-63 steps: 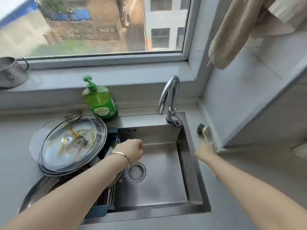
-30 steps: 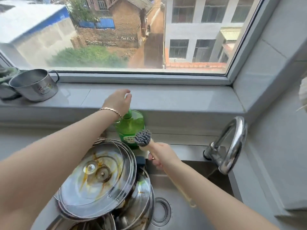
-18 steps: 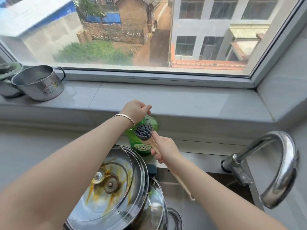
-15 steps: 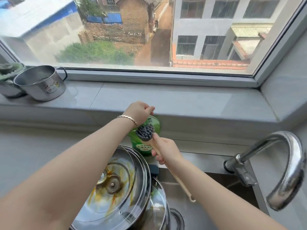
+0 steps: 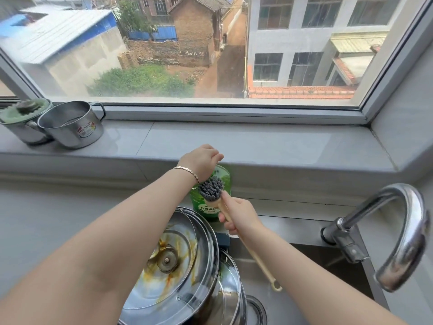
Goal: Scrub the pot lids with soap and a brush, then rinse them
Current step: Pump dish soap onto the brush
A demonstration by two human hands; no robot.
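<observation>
A green soap bottle (image 5: 222, 181) stands at the back of the counter, below the window sill. My left hand (image 5: 202, 160) rests on top of it and covers its pump head. My right hand (image 5: 239, 214) grips the pale handle of a dish brush (image 5: 212, 189), whose dark bristles point up just under the left hand, in front of the bottle. Below my left forearm lies a glass pot lid (image 5: 178, 266) with orange-yellow smears and a metal rim. A second lid (image 5: 230, 292) leans behind it to the right.
A chrome faucet (image 5: 403, 233) arches over the steel sink (image 5: 304, 259) at the right. The sink drain (image 5: 256, 310) shows at the bottom. Two metal mugs (image 5: 70, 127) stand on the window sill at the far left.
My right hand took the brush from the counter right of the sink and brought it up to the soap bottle. My left hand left the sink and settled on the bottle's pump.
</observation>
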